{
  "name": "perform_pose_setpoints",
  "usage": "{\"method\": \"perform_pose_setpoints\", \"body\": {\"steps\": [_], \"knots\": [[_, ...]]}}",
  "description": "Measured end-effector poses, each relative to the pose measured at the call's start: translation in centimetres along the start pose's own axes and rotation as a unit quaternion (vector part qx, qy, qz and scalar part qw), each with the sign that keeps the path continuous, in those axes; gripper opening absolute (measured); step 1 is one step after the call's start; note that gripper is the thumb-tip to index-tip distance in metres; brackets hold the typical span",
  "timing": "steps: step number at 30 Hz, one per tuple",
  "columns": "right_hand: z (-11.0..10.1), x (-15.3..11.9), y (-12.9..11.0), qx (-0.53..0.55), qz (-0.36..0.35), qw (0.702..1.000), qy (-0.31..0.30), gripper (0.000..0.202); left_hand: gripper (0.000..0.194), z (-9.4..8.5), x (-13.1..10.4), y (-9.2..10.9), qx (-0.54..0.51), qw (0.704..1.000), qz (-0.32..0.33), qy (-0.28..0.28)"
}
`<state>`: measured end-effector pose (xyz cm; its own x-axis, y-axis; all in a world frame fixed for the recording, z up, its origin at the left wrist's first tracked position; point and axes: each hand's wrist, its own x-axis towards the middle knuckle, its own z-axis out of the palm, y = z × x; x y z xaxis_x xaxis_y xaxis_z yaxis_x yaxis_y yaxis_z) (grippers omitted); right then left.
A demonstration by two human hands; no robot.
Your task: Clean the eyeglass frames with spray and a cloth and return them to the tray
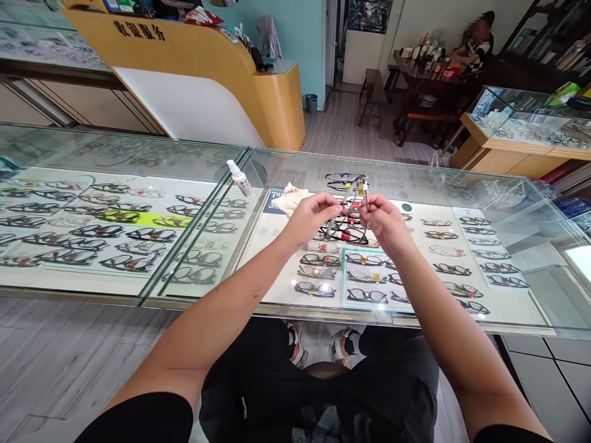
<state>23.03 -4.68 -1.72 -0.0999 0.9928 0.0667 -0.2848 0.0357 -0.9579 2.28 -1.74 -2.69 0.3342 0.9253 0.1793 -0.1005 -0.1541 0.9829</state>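
Both my hands are raised over the glass display case (286, 307). My left hand (314, 215) pinches one side of a pair of glasses (353, 192) with a thin frame. On the other side, my right hand (385, 221) has its fingers closed on the same glasses, near an upright temple. The fine outline of the frame blends with the eyeglasses seen through the glass beneath. A crumpled cream cloth (289, 198) lies just beyond my left hand. To its left, a white spray bottle (239, 178) stands on the glass top.
Rows of eyeglasses (364, 296) show inside the case, with more in the case at left. Beyond are a wooden counter (277, 111), a bench (375, 89) and a person (478, 49) seated at a dark table. Another showcase (517, 132) stands at right.
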Motion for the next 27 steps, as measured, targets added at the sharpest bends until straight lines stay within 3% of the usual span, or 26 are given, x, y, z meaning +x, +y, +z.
{"method": "perform_pose_setpoints", "body": {"steps": [3, 8, 15, 19, 23, 25, 27], "knots": [[-0.9, 0.6, 0.4, -0.022, -0.015, 0.999, 0.03, 0.026, 0.038, -1.0, 0.6, -0.2, 0.03, 0.999, -0.006, -0.018], [-2.2, 1.3, 0.7, -0.113, -0.097, 0.982, 0.113, 0.022, 0.039, -2.2, 1.2, -0.9, 0.086, 0.996, -0.012, -0.013], [-2.9, 1.0, -0.1, -0.277, -0.206, 0.91, 0.229, 0.004, 0.044, -2.0, 1.1, -0.9, 0.104, 0.994, -0.02, -0.002], [-2.9, 0.7, -0.1, -0.328, -0.227, 0.886, 0.236, 0.002, 0.046, -1.5, 0.8, -0.8, 0.079, 0.997, -0.015, 0.021], [-2.2, 0.0, -0.4, -0.388, -0.323, 0.821, 0.266, 0.002, 0.047, -1.0, 0.6, -0.9, 0.042, 0.997, -0.002, 0.064], [-1.7, -0.4, -0.5, -0.38, -0.335, 0.827, 0.242, 0.005, 0.046, -0.9, 0.5, -1.0, 0.031, 0.997, -0.005, 0.064], [-1.2, -0.7, -0.3, -0.36, -0.307, 0.86, 0.193, 0.003, 0.045, -0.6, 0.4, -1.1, 0.024, 0.998, -0.006, 0.055]]}}
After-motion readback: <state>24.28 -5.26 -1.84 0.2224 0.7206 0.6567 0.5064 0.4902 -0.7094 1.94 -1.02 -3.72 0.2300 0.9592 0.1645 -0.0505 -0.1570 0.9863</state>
